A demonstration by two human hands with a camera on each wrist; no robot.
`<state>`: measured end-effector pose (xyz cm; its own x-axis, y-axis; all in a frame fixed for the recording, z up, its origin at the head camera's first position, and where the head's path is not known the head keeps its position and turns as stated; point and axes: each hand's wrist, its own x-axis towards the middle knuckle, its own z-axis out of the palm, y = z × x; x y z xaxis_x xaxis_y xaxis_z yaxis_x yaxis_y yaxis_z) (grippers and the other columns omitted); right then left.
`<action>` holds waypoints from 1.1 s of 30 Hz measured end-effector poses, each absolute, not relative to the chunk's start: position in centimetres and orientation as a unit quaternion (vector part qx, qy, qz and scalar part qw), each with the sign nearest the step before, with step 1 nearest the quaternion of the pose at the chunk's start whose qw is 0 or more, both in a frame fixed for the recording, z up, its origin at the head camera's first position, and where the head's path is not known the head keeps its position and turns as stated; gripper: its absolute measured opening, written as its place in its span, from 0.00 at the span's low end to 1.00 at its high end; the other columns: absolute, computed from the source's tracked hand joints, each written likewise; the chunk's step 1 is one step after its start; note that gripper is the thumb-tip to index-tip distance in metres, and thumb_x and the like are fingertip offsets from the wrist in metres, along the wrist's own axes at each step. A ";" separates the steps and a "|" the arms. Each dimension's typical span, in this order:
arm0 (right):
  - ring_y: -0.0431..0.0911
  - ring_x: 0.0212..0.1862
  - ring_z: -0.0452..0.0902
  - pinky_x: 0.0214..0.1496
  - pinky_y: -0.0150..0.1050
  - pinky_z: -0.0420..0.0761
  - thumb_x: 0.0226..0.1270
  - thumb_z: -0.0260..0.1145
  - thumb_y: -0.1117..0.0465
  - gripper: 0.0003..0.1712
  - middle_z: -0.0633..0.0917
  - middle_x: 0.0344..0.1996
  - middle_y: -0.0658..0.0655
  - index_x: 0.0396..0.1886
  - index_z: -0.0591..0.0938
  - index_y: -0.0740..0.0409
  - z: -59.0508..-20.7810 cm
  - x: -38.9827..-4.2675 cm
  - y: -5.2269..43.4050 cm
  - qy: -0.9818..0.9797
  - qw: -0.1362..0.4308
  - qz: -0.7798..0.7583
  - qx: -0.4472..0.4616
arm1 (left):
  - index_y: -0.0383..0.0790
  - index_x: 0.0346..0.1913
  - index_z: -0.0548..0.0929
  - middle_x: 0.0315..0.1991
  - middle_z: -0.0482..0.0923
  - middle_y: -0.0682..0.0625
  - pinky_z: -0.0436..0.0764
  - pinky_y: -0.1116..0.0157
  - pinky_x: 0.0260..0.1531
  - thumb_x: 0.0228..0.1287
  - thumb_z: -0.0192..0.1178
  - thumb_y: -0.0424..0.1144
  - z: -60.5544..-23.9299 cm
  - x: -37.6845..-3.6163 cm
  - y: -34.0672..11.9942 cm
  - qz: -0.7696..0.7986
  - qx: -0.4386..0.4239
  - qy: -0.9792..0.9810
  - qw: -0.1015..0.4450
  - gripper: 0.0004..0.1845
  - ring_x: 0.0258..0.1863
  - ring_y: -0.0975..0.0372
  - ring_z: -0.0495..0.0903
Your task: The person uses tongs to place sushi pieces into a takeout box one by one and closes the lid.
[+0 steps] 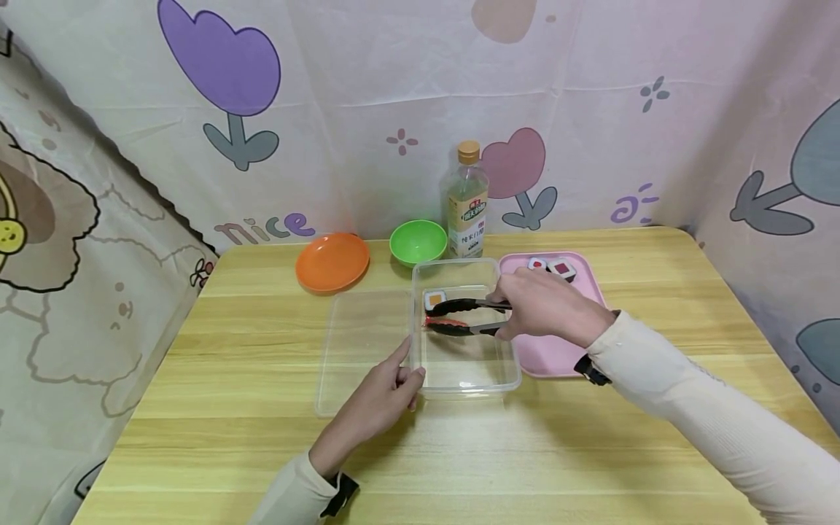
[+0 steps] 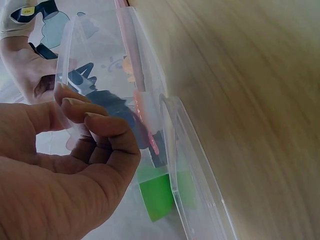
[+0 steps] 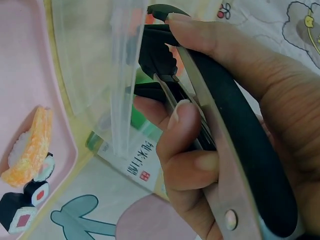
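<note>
My right hand (image 1: 541, 302) grips the black-and-silver tongs (image 3: 235, 135), whose dark tips reach inside a clear plastic container (image 1: 469, 372). Between the parted tips lies a reddish-orange piece (image 1: 449, 322), with a toy sushi roll (image 1: 434, 300), white with an orange centre, just beyond. Whether the tips touch the reddish piece I cannot tell. At the container's left wall, my left hand (image 1: 380, 397) holds the side, index finger along the outside and thumb by the near corner. Its other fingers are curled in the left wrist view.
A clear lid (image 1: 357, 350) lies left of the container. Behind are an orange plate (image 1: 331, 262), a green bowl (image 1: 418, 243) and a labelled bottle (image 1: 467, 211). On the right, a pink tray (image 1: 547, 357) carries several toy sushi pieces, including an orange-topped one (image 3: 35, 145).
</note>
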<state>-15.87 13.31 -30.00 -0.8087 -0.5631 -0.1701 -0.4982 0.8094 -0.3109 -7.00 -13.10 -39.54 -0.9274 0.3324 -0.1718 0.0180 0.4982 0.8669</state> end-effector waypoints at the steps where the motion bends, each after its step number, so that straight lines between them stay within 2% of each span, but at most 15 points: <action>1: 0.40 0.21 0.69 0.28 0.38 0.75 0.47 0.84 0.56 0.29 0.90 0.42 0.58 0.51 0.89 0.62 -29.8 -15.8 13.4 0.943 0.129 -0.130 -0.278 | 0.31 0.80 0.47 0.19 0.75 0.54 0.61 0.70 0.14 0.79 0.50 0.42 -39.5 -7.0 -13.1 0.490 0.103 0.851 0.160 0.37 0.15 0.66 0.62; 4: 0.39 0.22 0.70 0.26 0.37 0.72 0.48 0.83 0.56 0.30 0.89 0.44 0.56 0.53 0.89 0.60 -29.3 -15.7 13.7 0.947 0.123 -0.136 -0.264 | 0.32 0.80 0.47 0.20 0.75 0.53 0.61 0.70 0.14 0.79 0.50 0.41 -39.5 -7.0 -13.1 0.491 0.101 0.851 0.159 0.37 0.15 0.66 0.62; 7: 0.40 0.24 0.69 0.26 0.38 0.71 0.48 0.83 0.55 0.29 0.88 0.36 0.52 0.53 0.89 0.56 -28.8 -15.5 14.1 0.951 0.109 -0.134 -0.257 | 0.32 0.80 0.47 0.20 0.75 0.54 0.61 0.70 0.14 0.79 0.50 0.41 -39.5 -7.0 -13.1 0.491 0.099 0.851 0.158 0.37 0.15 0.66 0.63; 10: 0.41 0.23 0.65 0.25 0.38 0.67 0.46 0.83 0.53 0.29 0.89 0.35 0.50 0.51 0.90 0.54 -28.4 -15.4 14.8 0.953 0.094 -0.141 -0.250 | 0.31 0.80 0.47 0.20 0.75 0.54 0.61 0.70 0.14 0.79 0.51 0.42 -39.5 -7.0 -13.1 0.491 0.097 0.851 0.158 0.37 0.16 0.66 0.63; 14: 0.42 0.22 0.60 0.24 0.39 0.64 0.44 0.84 0.52 0.24 0.89 0.46 0.54 0.43 0.92 0.55 -28.2 -15.2 16.2 0.952 0.088 -0.179 -0.232 | 0.31 0.80 0.48 0.20 0.74 0.54 0.61 0.70 0.14 0.79 0.51 0.41 -39.4 -7.0 -13.1 0.491 0.095 0.852 0.159 0.37 0.16 0.66 0.63; 16: 0.42 0.22 0.59 0.24 0.39 0.63 0.45 0.84 0.51 0.23 0.90 0.39 0.53 0.42 0.92 0.55 -28.0 -15.0 17.1 0.951 0.091 -0.197 -0.221 | 0.32 0.80 0.48 0.20 0.74 0.53 0.61 0.70 0.14 0.79 0.51 0.41 -39.4 -6.9 -13.0 0.491 0.093 0.851 0.159 0.37 0.16 0.66 0.63; 17: 0.42 0.21 0.59 0.24 0.39 0.63 0.46 0.83 0.51 0.24 0.88 0.33 0.53 0.44 0.92 0.56 -28.0 -14.9 17.6 0.951 0.093 -0.203 -0.216 | 0.32 0.80 0.48 0.20 0.74 0.53 0.61 0.70 0.14 0.79 0.50 0.40 -39.5 -6.9 -13.0 0.491 0.093 0.851 0.160 0.36 0.16 0.66 0.63; 19: 0.42 0.19 0.57 0.23 0.38 0.62 0.47 0.83 0.48 0.29 0.77 0.22 0.49 0.49 0.90 0.57 -27.9 -14.8 18.7 0.952 0.096 -0.211 -0.201 | 0.31 0.80 0.48 0.20 0.74 0.53 0.61 0.70 0.14 0.79 0.50 0.40 -39.5 -6.9 -13.0 0.493 0.091 0.850 0.161 0.36 0.16 0.65 0.63; 21: 0.41 0.19 0.55 0.23 0.39 0.61 0.48 0.83 0.46 0.37 0.67 0.19 0.48 0.57 0.87 0.59 -27.9 -14.6 19.8 0.955 0.095 -0.211 -0.187 | 0.31 0.80 0.48 0.20 0.74 0.53 0.61 0.70 0.14 0.79 0.51 0.40 -39.5 -6.9 -13.0 0.493 0.090 0.850 0.162 0.36 0.16 0.65 0.63; 23: 0.42 0.20 0.54 0.24 0.39 0.61 0.48 0.82 0.43 0.41 0.70 0.19 0.49 0.60 0.85 0.59 -27.9 -14.4 20.8 0.959 0.091 -0.207 -0.170 | 0.31 0.80 0.48 0.20 0.74 0.54 0.61 0.70 0.14 0.79 0.51 0.40 -39.6 -6.9 -13.0 0.494 0.090 0.849 0.162 0.36 0.16 0.65 0.63; 24: 0.43 0.20 0.54 0.24 0.40 0.60 0.47 0.82 0.43 0.42 0.74 0.21 0.50 0.61 0.84 0.59 -28.0 -14.4 21.3 0.961 0.089 -0.207 -0.162 | 0.31 0.80 0.48 0.20 0.74 0.54 0.61 0.70 0.14 0.79 0.51 0.40 -39.6 -6.9 -13.0 0.494 0.091 0.849 0.162 0.36 0.16 0.65 0.63; 27: 0.44 0.24 0.57 0.28 0.41 0.62 0.47 0.83 0.41 0.44 0.86 0.34 0.61 0.61 0.84 0.59 -28.3 -14.2 22.7 0.965 0.078 -0.207 -0.144 | 0.31 0.80 0.48 0.20 0.74 0.54 0.61 0.70 0.14 0.79 0.51 0.40 -39.6 -6.9 -12.9 0.492 0.092 0.851 0.161 0.36 0.16 0.65 0.63; 29: 0.45 0.25 0.58 0.30 0.42 0.63 0.46 0.83 0.40 0.45 0.86 0.34 0.62 0.62 0.83 0.60 -28.6 -14.1 23.6 0.965 0.075 -0.213 -0.134 | 0.31 0.80 0.48 0.20 0.74 0.54 0.61 0.70 0.14 0.79 0.50 0.40 -39.6 -6.9 -12.9 0.490 0.093 0.852 0.160 0.36 0.16 0.65 0.63; 31: 0.45 0.25 0.58 0.31 0.42 0.63 0.46 0.82 0.39 0.47 0.83 0.28 0.60 0.62 0.83 0.61 -29.1 -14.0 24.4 0.965 0.072 -0.220 -0.127 | 0.31 0.80 0.48 0.20 0.74 0.54 0.61 0.70 0.14 0.79 0.50 0.40 -39.6 -6.9 -12.9 0.489 0.093 0.852 0.160 0.36 0.16 0.65 0.63; 33: 0.44 0.24 0.58 0.30 0.41 0.63 0.46 0.83 0.39 0.48 0.77 0.22 0.52 0.62 0.82 0.63 -29.5 -14.0 25.1 0.965 0.073 -0.225 -0.118 | 0.31 0.80 0.48 0.20 0.74 0.54 0.61 0.70 0.14 0.79 0.50 0.40 -39.6 -6.9 -12.9 0.488 0.093 0.853 0.160 0.36 0.16 0.66 0.63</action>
